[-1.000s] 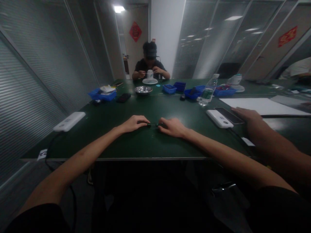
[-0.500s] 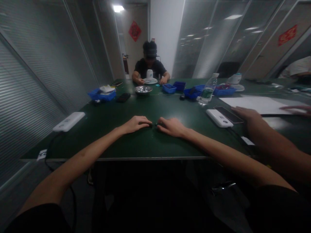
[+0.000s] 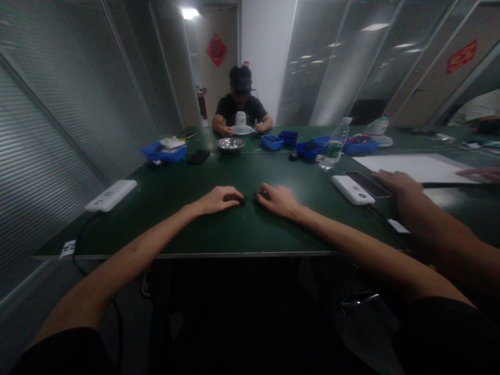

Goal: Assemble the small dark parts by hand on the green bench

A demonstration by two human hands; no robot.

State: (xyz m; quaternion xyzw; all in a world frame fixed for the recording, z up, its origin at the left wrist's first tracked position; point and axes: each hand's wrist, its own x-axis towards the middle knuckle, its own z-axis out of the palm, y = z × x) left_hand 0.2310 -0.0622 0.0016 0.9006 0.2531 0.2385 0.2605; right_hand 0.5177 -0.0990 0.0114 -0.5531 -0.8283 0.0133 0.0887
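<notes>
Over the green table (image 3: 187,234), my left hand (image 3: 219,200) rests with its fingertips closed on a small dark piece (image 3: 242,200). Across a narrow gap, my right hand (image 3: 279,201) pinches a small thin dark piece (image 3: 255,194), whose tip points toward the left hand. Both pieces are mostly covered by fingers and too small for me to tell their kind. The two hands are apart, low over the tabletop.
White power banks (image 3: 111,196) lie on both sides. To the right, a co-worker's hand (image 3: 398,182) rests near a phone (image 3: 367,184) and white paper (image 3: 420,167). Farther back are a water bottle (image 3: 333,148), blue trays (image 3: 166,153), a metal bowl (image 3: 230,146) and a seated person (image 3: 241,107).
My hands have drawn slightly apart; the right one moved a little to the right, opening a gap between the two dark pieces. The co-worker's paper at right lies flatter.
</notes>
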